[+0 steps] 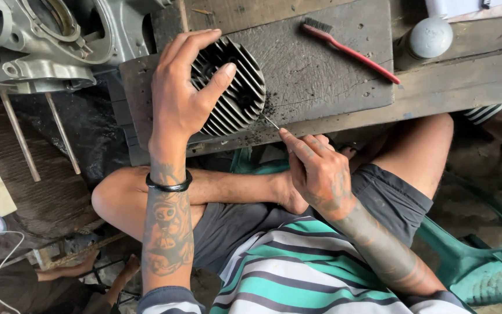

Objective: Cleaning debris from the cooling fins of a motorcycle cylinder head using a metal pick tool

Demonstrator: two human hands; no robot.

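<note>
The left hand [184, 96] is gripping a round finned metal part [236, 90], fingers spread wide over its top, thumb pressing across the dark, grimy ribs. The part is standing on edge on a worn grey board [320, 64] dusted with black crumbs, near the board's front edge. The right hand [318, 171] is pinching a thin metal pick [272, 122] between thumb and forefinger, its tip touching the lower right side of the fins. A red-handled brush [349, 49] with dark bristles is lying further back on the board. A smooth cast-metal engine case [47, 40] is sitting at the upper left, with two thin rods sticking out below it.
</note>
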